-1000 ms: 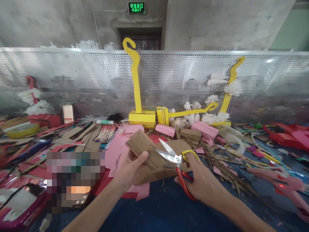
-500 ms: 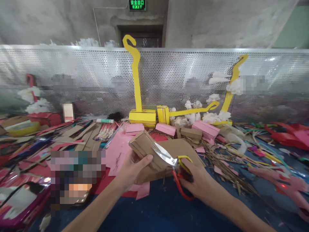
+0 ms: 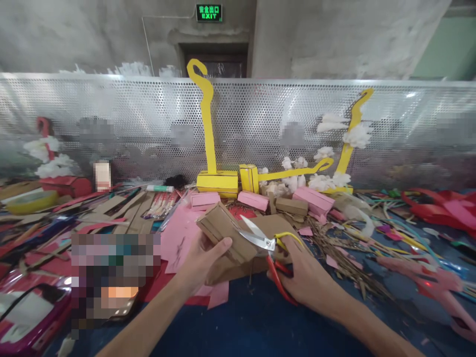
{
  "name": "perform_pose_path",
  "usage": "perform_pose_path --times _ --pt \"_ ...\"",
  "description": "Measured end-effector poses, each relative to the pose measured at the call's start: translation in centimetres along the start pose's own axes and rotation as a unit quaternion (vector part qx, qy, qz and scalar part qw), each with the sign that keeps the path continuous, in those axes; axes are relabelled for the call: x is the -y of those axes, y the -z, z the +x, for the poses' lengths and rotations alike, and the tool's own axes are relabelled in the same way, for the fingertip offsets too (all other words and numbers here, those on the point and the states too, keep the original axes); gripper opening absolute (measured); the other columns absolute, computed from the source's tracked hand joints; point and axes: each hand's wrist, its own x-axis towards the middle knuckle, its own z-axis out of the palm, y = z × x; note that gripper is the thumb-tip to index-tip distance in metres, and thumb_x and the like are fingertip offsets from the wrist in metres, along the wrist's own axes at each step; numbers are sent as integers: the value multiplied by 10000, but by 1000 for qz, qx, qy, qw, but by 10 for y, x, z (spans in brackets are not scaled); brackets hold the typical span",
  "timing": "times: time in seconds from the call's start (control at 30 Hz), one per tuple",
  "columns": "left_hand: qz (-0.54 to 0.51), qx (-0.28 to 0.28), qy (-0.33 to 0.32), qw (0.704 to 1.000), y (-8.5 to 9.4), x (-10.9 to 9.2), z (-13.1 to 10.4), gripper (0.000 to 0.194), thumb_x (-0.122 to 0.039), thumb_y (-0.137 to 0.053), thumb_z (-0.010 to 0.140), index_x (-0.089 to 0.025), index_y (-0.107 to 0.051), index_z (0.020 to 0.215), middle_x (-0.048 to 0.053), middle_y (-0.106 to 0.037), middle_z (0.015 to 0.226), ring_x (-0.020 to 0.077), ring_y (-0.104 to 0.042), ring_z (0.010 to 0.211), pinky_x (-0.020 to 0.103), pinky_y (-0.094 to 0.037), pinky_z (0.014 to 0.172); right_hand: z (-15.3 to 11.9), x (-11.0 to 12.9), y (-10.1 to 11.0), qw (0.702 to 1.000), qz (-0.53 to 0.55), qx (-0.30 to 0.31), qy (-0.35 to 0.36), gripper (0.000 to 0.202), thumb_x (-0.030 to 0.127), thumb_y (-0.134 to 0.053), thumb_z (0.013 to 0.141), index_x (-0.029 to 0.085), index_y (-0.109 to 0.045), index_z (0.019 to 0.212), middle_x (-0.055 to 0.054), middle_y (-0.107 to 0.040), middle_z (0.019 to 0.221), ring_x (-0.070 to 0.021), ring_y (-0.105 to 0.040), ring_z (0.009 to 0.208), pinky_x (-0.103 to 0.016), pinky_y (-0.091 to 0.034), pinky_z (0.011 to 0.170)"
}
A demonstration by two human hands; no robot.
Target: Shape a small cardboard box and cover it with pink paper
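My left hand (image 3: 203, 260) grips a folded piece of brown cardboard (image 3: 219, 228) by its lower left side, thumb on top. In my right hand (image 3: 301, 270) is a pair of scissors (image 3: 269, 244) with one yellow and one red handle. Their silver blades stand apart and point at the right edge of the folded cardboard. Whether the lower blade touches the cardboard, I cannot tell. Beneath and behind lies a flat brown cardboard sheet (image 3: 277, 225), partly hidden by the held piece and the scissors.
Yellow hook-necked shapes (image 3: 217, 182) stand along a perforated metal panel (image 3: 256, 119). Pink boxes (image 3: 253, 201) and a brown box (image 3: 292, 206) sit before them. A pink glue gun (image 3: 427, 280) lies right, past a pile of cardboard scraps (image 3: 353, 263). Pink sheets (image 3: 180, 238) lie left.
The scissor blades have opened wider and the right hand's grip has spread. The left hand still holds the cardboard. The whole view has shifted slightly.
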Motion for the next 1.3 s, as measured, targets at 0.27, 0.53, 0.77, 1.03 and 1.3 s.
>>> perform_pose_path --times 0.27,0.53,0.77,1.03,1.3 --pt "-3 76 7 997 -1 3 -5 478 -293 -871 775 -195 -665 1194 135 -728 1266 313 -687 1170 447 -577 976 -4 16 7 998 23 66 -2 215 256 -584 924 212 -469 1101 -104 -656 1039 -253 -639 897 -375 -474 763" --pt "20 88 5 996 -1 1 -5 485 -338 -866 777 -180 -661 1188 150 -715 1276 328 -678 1173 471 -573 978 -1 9 3 993 48 100 -39 104 229 -545 936 236 -536 1039 -26 -690 903 -208 -639 769 -307 -415 648" --pt "16 78 10 997 0 2 -4 485 -324 -867 776 -186 -655 1190 143 -711 1291 318 -673 1189 467 -572 991 0 2 -1 995 33 81 -45 72 220 -545 924 238 -572 988 -18 -712 851 -205 -652 749 -299 -414 654" --pt "7 74 14 997 -1 2 -4 467 -316 -865 780 -186 -677 1187 146 -731 1251 312 -702 1138 459 -586 966 0 5 3 999 32 -2 15 182 284 -582 936 220 -538 1100 -109 -679 1090 -259 -648 969 -374 -501 831" --pt "-18 159 34 987 -4 4 -7 490 -321 -863 783 -189 -648 1204 151 -719 1256 327 -704 1133 484 -596 946 -7 23 16 997 46 53 25 141 273 -603 938 232 -502 1028 -75 -633 1062 -237 -612 942 -361 -491 829"
